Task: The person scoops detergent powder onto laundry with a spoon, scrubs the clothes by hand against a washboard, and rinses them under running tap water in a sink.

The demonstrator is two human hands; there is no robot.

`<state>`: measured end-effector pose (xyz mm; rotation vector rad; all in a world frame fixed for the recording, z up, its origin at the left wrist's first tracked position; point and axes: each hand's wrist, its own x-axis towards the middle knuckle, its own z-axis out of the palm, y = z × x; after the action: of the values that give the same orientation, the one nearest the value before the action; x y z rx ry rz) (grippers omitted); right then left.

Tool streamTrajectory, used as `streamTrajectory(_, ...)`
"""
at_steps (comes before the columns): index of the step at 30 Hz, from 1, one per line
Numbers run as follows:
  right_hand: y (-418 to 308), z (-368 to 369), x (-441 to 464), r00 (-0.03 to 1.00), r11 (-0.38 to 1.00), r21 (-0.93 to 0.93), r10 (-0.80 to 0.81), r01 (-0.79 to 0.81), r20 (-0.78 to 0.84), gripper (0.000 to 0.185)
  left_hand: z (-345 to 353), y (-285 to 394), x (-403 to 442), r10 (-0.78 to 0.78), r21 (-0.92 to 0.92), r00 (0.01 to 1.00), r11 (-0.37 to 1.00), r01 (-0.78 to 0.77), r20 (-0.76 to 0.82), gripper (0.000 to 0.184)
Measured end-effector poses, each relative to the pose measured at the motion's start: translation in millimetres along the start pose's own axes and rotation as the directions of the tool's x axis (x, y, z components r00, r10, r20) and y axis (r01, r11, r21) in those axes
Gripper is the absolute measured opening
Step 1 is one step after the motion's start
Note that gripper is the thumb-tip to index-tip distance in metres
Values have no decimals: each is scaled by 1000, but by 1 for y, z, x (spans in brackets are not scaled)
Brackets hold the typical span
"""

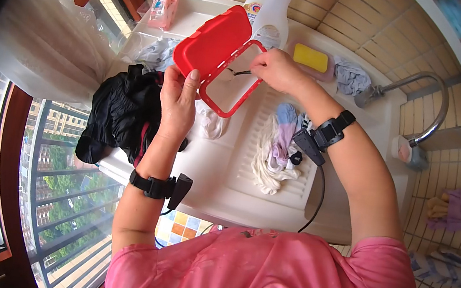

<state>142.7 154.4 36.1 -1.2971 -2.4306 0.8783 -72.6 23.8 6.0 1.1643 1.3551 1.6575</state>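
My left hand (179, 100) grips the near left side of a box with a red rim and pale inside (235, 91), its thumb up against the red. The box's red lid (216, 40) stands open, tilted away to the left. Over the opening, my right hand (280, 71) is closed, fingers pinched on a thin dark tool (243, 72) that reaches into the box. The tool's far end is too small to make out. Below the box, a white cloth (208, 121) lies on the sink counter.
Socks and cloths (281, 145) lie on the ribbed washboard. Black clothing (125, 113) hangs over the left edge. Behind stand spray bottles (274, 13), a yellow sponge (310, 57), a grey cloth (352, 77) and a pink packet (163, 9). A faucet (442, 86) arches at right.
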Motion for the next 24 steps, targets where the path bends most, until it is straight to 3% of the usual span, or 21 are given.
streamTrajectory(11,11,-4,-5,999,984,172,35,-42,39,20,2,2,2,-19,-12,1000,1000,19,15,29)
streamTrajectory(13,4,-13,-13,983,911,375,138,-173,117,18,0,-1,3,-13,-5,1000,1000,13,5,28)
streamTrajectory(14,3,-18,-19,982,909,374,150,-183,116,18,-1,-5,4,-13,-58,1000,998,13,7,28)
streamTrajectory(16,0,-29,-36,966,795,554,158,-248,207,19,-5,-12,7,-7,-68,1000,998,7,2,25)
streamTrajectory(24,30,-56,-144,968,792,558,223,-247,111,17,-21,-17,8,-73,-21,996,997,72,-47,28)
